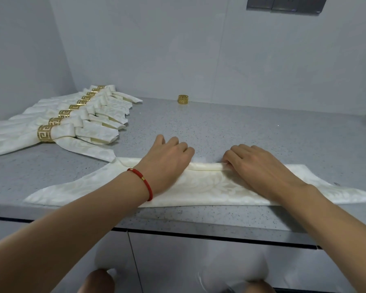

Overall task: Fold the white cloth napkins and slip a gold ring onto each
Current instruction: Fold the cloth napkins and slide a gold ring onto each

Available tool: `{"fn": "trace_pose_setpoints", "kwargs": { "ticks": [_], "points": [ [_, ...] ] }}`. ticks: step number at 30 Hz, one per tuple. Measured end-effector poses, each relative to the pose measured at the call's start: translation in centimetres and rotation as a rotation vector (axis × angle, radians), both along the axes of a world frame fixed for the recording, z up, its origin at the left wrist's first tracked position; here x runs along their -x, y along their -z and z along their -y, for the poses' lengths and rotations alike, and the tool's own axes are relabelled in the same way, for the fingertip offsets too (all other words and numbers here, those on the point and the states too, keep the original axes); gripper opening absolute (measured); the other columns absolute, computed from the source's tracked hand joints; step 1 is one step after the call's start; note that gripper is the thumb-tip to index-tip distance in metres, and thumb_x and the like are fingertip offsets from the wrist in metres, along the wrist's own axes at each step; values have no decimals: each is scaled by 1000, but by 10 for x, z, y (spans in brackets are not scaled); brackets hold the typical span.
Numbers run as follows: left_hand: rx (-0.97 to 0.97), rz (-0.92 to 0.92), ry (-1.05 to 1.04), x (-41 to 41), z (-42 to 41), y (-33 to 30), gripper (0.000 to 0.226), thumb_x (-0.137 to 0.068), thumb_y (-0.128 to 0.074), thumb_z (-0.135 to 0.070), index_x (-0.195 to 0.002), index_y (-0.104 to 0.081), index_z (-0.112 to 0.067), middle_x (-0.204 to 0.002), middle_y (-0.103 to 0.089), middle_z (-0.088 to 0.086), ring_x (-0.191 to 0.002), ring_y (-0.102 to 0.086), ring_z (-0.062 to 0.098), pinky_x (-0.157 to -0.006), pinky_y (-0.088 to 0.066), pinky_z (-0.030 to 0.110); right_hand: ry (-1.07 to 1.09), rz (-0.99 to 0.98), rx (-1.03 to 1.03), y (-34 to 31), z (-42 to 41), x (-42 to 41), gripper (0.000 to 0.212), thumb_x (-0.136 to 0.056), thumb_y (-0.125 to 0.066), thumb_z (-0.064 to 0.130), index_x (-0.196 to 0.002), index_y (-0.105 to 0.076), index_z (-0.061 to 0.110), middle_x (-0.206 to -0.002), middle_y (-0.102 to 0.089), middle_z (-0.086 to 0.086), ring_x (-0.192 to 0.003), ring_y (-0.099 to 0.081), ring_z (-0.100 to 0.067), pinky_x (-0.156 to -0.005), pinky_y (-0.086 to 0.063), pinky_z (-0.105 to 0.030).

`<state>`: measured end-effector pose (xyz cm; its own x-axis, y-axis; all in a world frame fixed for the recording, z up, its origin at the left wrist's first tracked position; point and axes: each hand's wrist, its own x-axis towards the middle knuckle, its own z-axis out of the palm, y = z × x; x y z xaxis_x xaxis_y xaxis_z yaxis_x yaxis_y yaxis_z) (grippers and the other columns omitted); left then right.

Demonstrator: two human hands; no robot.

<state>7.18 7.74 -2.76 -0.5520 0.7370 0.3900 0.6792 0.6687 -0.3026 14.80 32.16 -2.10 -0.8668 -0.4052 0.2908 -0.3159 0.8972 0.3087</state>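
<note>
Grey speckled worktop [230, 127] ran along a pale wall, with cabinet fronts below its near edge. Nearest the edge lay a white napkin [199, 191], spread wide from left to right, its far edge rolled over into a narrow fold. Both hands rested on that fold. The left hand [167, 159], with a red cord bracelet [144, 182] on its wrist, lay palm down over the fold, fingers curled loosely past it; whether they gripped the cloth could not be told. The right hand [256, 163] pinched the rolled edge with its fingertips tucked under, just apart from the left. Farther back on the left sat a row of folded napkins [89, 125], overlapping one another, each held by a gold ring with a key pattern. At the back, near the wall, one loose ring [183, 99] stood alone, well apart from the hands.
</note>
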Motion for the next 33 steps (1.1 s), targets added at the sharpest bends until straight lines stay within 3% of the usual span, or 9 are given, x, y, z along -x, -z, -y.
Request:
{"fn": "trace_pose_setpoints", "kwargs": {
  "ticks": [5, 10, 15, 17, 22, 25, 28, 31, 33],
  "points": [
    [109, 139, 129, -5, 8, -17, 18, -96, -49, -10, -99, -61, -23, -93, -57, -6, -86, -54, 17, -77, -40, 32, 13, 122, 191, -12, -2, -12, 11, -100, -59, 36, -106, -65, 29, -97, -62, 16, -81, -57, -7, -69, -49, -26],
    [-165, 456, 50, -9, 13, -21, 18, -97, -56, -16, -110, -68, -21, -86, -59, -10, -82, -52, 10, -78, -46, 27, 90, 191, 558, -9, -3, -13, 12, -99, -63, 37, -109, -70, 36, -90, -69, 13, -76, -63, -3, -70, -56, -30],
    [-192, 497, -23, -12, 14, -17, 11, -96, -59, -22, -102, -68, -20, -101, -57, -4, -94, -54, 16, -84, -46, 31, 66, 180, 490, -1, -3, -9, 15, -95, -69, 36, -109, -73, 31, -105, -62, 16, -95, -60, -7, -82, -52, -29],
    [-144, 374, -33, -20, 13, -14, 2, -95, -56, -21, -96, -57, -24, -97, -56, -8, -95, -50, 17, -85, -43, 35, 68, 141, 411, -1, 0, -9, 8, -95, -69, 31, -102, -67, 29, -98, -66, 15, -88, -63, -10, -77, -54, -32],
    [-26, 126, 94, -34, 13, -8, 28, -85, -58, 3, -97, -56, -22, -92, -56, -5, -84, -51, 19, -78, -40, 34, 26, 74, 167, -4, 3, -12, 10, -93, -67, 24, -100, -61, 27, -89, -61, 12, -75, -57, -15, -59, -44, -29],
    [-11, 265, 102, -35, 19, -12, 27, -95, -50, -4, -108, -65, -22, -106, -56, -4, -94, -52, 17, -80, -41, 32, 65, 193, 292, -12, 2, -17, 10, -92, -64, 28, -102, -64, 31, -100, -65, 17, -87, -60, -8, -68, -49, -29],
    [-200, 456, 82, -37, 24, -13, 25, -97, -53, -7, -104, -74, -20, -101, -62, -2, -92, -57, 16, -81, -49, 33, 103, 277, 589, -13, -1, -17, 7, -94, -67, 29, -89, -66, 34, -95, -71, 16, -84, -64, -3, -77, -58, -35],
    [-338, 578, -20, -35, 25, -12, 15, -94, -63, -16, -105, -69, -23, -101, -61, -8, -94, -53, 12, -82, -42, 23, 94, 340, 617, -8, -3, -16, 12, -95, -67, 32, -107, -67, 35, -97, -70, 14, -88, -65, -5, -80, -57, -35],
    [-253, 570, -71, -33, 23, -15, 12, -96, -60, -23, -105, -67, -26, -102, -61, -9, -102, -46, 15, -87, -37, 28, 71, 342, 558, -7, -3, -16, 20, -97, -64, 33, -116, -68, 33, -103, -67, 13, -92, -63, -5, -82, -56, -35]
  ]
}}
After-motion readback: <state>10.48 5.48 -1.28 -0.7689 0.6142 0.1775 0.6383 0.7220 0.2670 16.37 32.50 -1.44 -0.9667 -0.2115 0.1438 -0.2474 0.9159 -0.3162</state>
